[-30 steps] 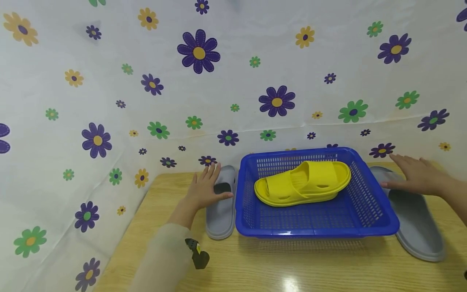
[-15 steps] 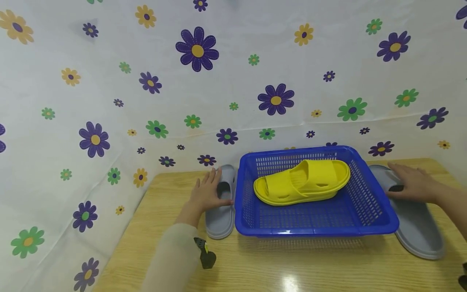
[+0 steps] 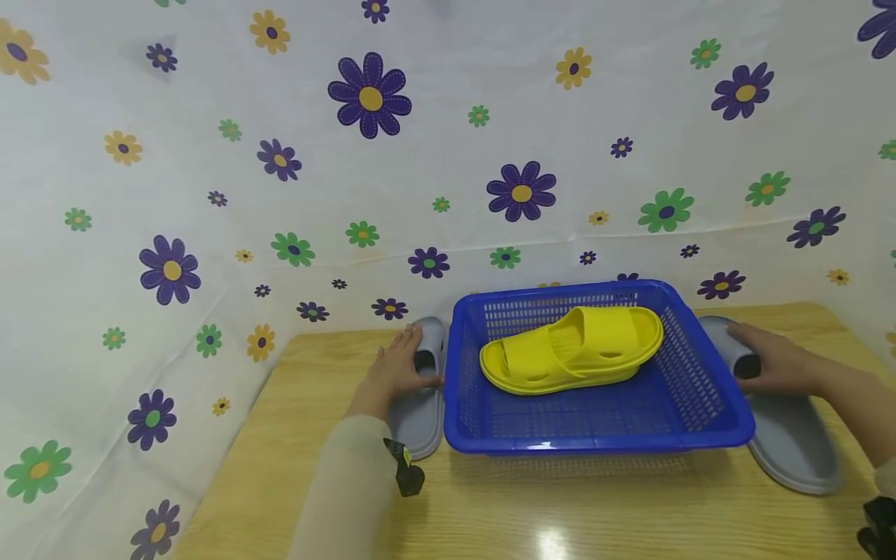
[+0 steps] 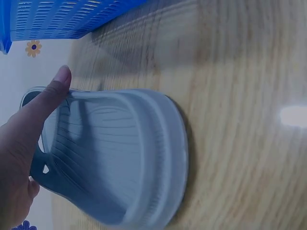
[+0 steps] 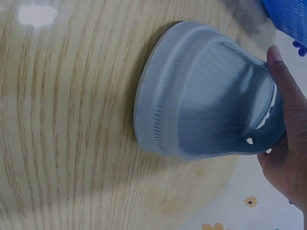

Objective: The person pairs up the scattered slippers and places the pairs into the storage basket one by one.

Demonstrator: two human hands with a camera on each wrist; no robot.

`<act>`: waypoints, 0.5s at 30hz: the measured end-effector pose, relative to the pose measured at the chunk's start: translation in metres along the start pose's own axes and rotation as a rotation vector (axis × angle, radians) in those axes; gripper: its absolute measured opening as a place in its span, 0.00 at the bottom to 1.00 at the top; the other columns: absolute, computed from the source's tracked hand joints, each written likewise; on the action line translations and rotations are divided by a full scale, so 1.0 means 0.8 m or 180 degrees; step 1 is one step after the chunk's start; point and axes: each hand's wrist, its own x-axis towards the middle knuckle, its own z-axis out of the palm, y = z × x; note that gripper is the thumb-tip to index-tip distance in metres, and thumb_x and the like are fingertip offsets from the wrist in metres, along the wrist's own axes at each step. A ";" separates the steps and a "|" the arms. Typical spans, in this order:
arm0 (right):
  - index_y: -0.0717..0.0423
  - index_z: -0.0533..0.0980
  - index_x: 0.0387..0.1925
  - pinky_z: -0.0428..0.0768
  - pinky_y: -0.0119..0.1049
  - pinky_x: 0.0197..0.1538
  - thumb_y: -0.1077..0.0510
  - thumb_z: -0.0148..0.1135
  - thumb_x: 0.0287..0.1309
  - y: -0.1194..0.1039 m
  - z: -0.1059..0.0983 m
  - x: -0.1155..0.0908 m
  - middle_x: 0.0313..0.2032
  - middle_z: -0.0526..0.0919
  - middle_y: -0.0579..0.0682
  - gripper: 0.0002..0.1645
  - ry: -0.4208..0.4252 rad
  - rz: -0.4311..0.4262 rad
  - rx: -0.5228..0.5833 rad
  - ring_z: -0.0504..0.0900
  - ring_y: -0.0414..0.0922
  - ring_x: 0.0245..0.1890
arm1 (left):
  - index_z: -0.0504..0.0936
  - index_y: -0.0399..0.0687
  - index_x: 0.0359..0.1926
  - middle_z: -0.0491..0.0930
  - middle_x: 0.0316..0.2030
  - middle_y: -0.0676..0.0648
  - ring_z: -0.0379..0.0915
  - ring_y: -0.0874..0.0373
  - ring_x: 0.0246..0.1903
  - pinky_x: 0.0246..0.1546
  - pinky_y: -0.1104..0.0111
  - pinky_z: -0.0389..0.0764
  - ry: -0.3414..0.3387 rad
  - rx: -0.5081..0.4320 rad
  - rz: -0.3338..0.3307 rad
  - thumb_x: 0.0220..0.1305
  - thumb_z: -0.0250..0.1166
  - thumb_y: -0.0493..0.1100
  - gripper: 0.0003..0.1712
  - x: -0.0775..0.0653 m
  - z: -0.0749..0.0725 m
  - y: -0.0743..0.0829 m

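Observation:
On the table, two grey slippers flank a blue plastic basket (image 3: 602, 445). My left hand (image 3: 393, 372) grips the left grey slipper (image 3: 415, 426) at its strap, thumb on the basket side and fingers on the outer side. The left wrist view shows that thumb (image 4: 53, 96) against the slipper's edge, heel toward the camera. Across the basket, my right hand (image 3: 780, 362) holds the right grey slipper (image 3: 798, 443) around its strap; in the right wrist view its thumb (image 5: 283, 72) lies along one side and a fingertip shows on the other. Palm-side contact is partly hidden.
Yellow slippers (image 3: 612, 334) lie overlapping inside the basket, toward its back. Behind the wooden table (image 3: 490, 513) hangs a white cloth (image 3: 448, 155) printed with flowers, close to the basket's far rim.
My right hand has come down and inward from above the right slipper and now grips its strap. My left hand has lowered slightly and closed around the left slipper. The basket stays in place.

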 end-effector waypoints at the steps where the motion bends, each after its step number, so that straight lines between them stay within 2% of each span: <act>1: 0.83 0.59 0.58 0.64 0.68 0.55 0.52 0.75 0.38 0.000 0.001 0.001 0.56 0.61 0.84 0.54 -0.0029 -0.0007 0.0113 0.62 0.77 0.56 | 0.45 0.44 0.74 0.43 0.73 0.39 0.38 0.44 0.73 0.67 0.40 0.44 -0.0018 -0.0023 -0.0017 0.48 0.66 0.68 0.63 0.000 -0.001 -0.001; 7: 0.78 0.53 0.64 0.53 0.74 0.56 0.53 0.71 0.45 0.002 -0.003 0.006 0.61 0.49 0.84 0.54 -0.0363 0.0203 0.0625 0.50 0.80 0.60 | 0.49 0.43 0.73 0.45 0.73 0.37 0.40 0.39 0.72 0.65 0.39 0.50 0.0021 -0.0157 -0.0013 0.48 0.68 0.64 0.60 0.001 -0.002 -0.004; 12: 0.75 0.51 0.66 0.52 0.75 0.56 0.52 0.72 0.45 0.003 -0.005 0.008 0.64 0.46 0.82 0.57 -0.0454 0.0371 0.0710 0.48 0.80 0.61 | 0.53 0.43 0.72 0.49 0.71 0.35 0.42 0.36 0.70 0.63 0.40 0.57 0.0112 -0.0309 -0.0001 0.47 0.69 0.59 0.57 0.000 0.002 -0.001; 15: 0.75 0.50 0.66 0.53 0.75 0.55 0.52 0.72 0.44 0.003 -0.005 0.008 0.63 0.46 0.82 0.58 -0.0453 0.0412 0.0747 0.49 0.81 0.60 | 0.53 0.43 0.72 0.50 0.71 0.35 0.43 0.35 0.70 0.63 0.41 0.57 0.0114 -0.0349 0.0004 0.48 0.69 0.58 0.56 -0.002 0.003 0.001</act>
